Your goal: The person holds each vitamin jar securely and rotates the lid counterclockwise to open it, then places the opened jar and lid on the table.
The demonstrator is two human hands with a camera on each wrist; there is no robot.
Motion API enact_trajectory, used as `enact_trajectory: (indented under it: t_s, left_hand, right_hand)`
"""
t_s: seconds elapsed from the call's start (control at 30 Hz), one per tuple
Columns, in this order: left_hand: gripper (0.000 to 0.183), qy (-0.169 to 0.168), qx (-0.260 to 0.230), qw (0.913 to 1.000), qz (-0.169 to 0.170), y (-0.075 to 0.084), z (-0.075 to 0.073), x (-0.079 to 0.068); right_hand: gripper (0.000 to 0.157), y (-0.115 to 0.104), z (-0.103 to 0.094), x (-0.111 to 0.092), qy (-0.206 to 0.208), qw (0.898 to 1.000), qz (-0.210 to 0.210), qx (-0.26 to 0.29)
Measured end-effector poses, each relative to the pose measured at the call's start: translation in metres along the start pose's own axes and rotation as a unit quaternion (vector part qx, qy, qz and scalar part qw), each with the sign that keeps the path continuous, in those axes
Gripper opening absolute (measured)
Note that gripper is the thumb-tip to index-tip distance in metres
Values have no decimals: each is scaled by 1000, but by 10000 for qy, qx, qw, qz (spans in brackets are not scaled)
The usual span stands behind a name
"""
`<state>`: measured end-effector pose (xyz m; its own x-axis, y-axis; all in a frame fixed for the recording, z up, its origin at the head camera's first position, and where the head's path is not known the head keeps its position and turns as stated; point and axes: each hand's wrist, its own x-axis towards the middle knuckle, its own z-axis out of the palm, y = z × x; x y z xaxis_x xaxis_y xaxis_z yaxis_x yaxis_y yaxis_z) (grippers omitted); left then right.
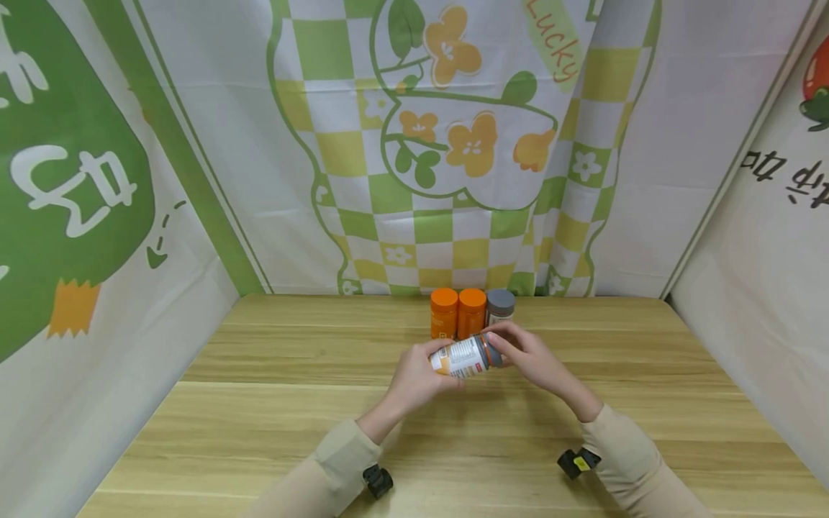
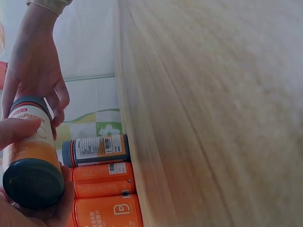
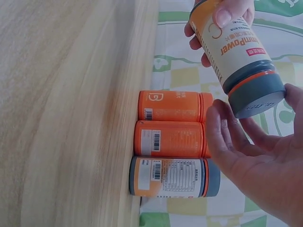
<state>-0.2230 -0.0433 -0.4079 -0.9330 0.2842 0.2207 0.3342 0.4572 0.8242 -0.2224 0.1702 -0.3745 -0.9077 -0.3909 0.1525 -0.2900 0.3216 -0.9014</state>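
Two orange bottles (image 1: 444,313) and a grey-capped bottle (image 1: 501,303) stand mid-frame on the wood-grained table (image 1: 291,417), before a checked curtain (image 1: 440,223). Just below them in the head view, the left hand (image 1: 417,374) grips a tilted cylindrical labelled bottle (image 1: 463,358), the right hand (image 1: 534,357) pinching its ridged grey cap (image 1: 494,351).

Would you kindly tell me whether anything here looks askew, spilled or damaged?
Nothing stands out: the two orange bottles and gray-capped bottle stand upright side by side, with no visible spill or damage. Only the held bottle tilts, in the left hand.
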Motion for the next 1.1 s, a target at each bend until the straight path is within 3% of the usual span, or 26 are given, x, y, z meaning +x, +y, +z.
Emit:
enact_trajectory:
  t_s: [0.23, 0.63, 0.83, 1.1]
  left_hand:
    - [63, -11, -26, 10000, 42, 0, -1, 0]
    - [64, 2, -11, 10000, 23, 2, -2, 0]
    - [64, -5, -20, 10000, 13, 2, -2, -1]
    - [64, -3, -70, 10000, 39, 4, -3, -2]
  right_hand:
    - [34, 19, -1, 5, 29, 10000, 10, 25]
    - [33, 17, -2, 3, -5, 9999, -151, -10]
    - [34, 4, -2, -2, -45, 9995, -322, 42]
    - [33, -13, -1, -8, 127, 9972, -651, -359]
